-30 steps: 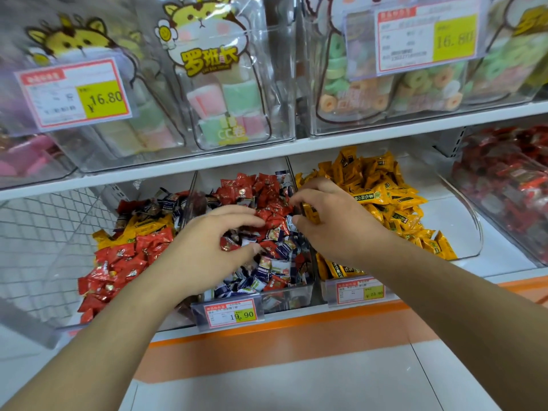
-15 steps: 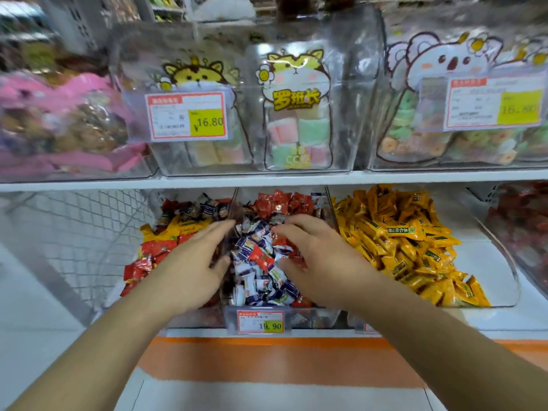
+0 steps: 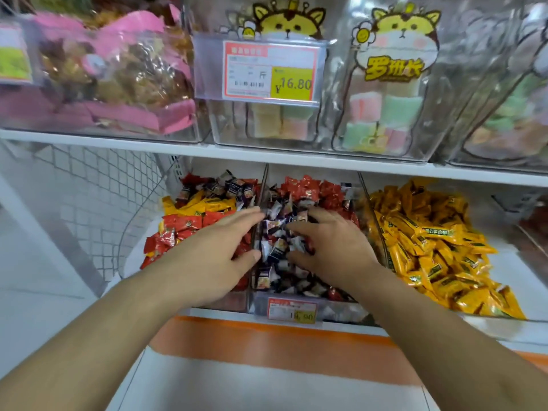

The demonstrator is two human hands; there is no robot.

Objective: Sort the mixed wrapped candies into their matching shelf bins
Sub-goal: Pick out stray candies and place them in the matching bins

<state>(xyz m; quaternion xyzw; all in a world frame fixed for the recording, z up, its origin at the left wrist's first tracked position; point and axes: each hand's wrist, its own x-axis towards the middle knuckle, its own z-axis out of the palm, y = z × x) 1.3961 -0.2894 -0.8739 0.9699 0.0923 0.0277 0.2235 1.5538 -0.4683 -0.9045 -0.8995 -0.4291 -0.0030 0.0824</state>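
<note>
Three clear bins sit side by side on the lower shelf. The left bin point(image 3: 130, 262) holds mixed red, yellow and dark candies point(image 3: 189, 221). In the middle bin point(image 3: 341, 312) lie dark-and-white candies point(image 3: 278, 250) with red ones point(image 3: 308, 188) at the back. The right bin point(image 3: 504, 324) is full of yellow candies point(image 3: 430, 241). My left hand point(image 3: 213, 259) lies flat across the wall between the left and middle bins, fingers straight. My right hand point(image 3: 332, 247) rests on the dark-and-white candies with fingers spread and slightly bent; I cannot see anything pinched.
A price tag point(image 3: 292, 310) hangs on the middle bin's front. The upper shelf point(image 3: 267, 157) carries clear bins of pastel marshmallows point(image 3: 379, 114), pink-wrapped snacks point(image 3: 118, 75) and a price label point(image 3: 269, 72). A white wire mesh panel point(image 3: 89, 185) closes the left side.
The view has swung right and downwards less, showing more of the upper shelf. Both hands have come together over the middle bin; the right hand left the yellow candies.
</note>
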